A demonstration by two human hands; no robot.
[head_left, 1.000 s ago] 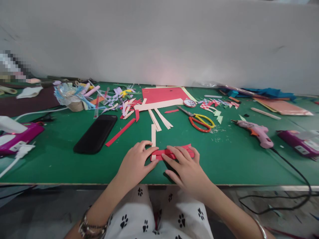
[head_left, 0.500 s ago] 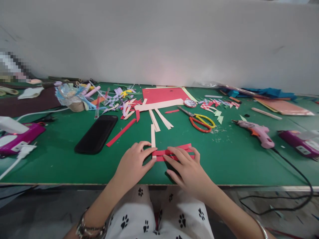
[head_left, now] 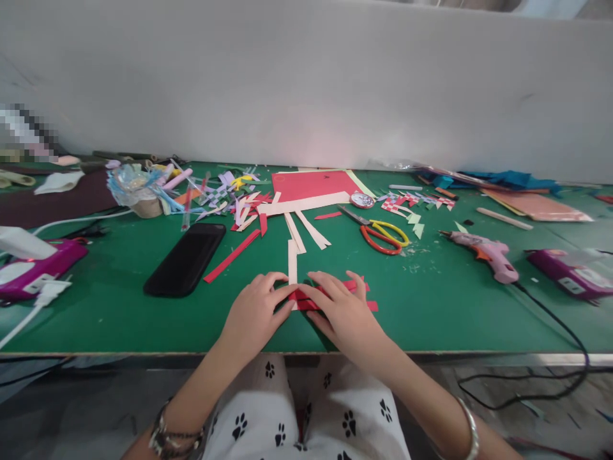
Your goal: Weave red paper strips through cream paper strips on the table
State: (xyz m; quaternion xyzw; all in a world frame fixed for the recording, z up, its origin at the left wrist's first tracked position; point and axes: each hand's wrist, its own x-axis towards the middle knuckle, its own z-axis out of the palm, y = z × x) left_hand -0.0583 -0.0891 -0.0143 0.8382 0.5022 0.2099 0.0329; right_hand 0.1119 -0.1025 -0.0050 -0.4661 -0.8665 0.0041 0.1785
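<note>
Near the front edge, several red paper strips (head_left: 372,306) lie roughly side by side, their left ends meeting a pale pink paper strip (head_left: 292,260) that points away from me. My left hand (head_left: 256,308) pinches this junction between thumb and forefinger. Over the red strips arches my right hand (head_left: 342,308), its fingertips pressing them and its forefinger reaching the junction beside my left fingertips. The middle of the strips is hidden under my right hand. A loose red strip (head_left: 232,257) and two pale pink strips (head_left: 312,230) lie farther off.
A black phone (head_left: 186,260) lies left, near a purple power strip (head_left: 43,268). Scissors (head_left: 378,233) and a pink glue gun (head_left: 486,252) lie right, with a second purple power strip (head_left: 569,271) beyond. Red paper sheets (head_left: 311,186) and woven scraps (head_left: 400,203) sit behind.
My right hand has slid left along the red strips, its forefinger now at the junction, uncovering their right ends. My left hand keeps its pinch. The view has shifted slightly.
</note>
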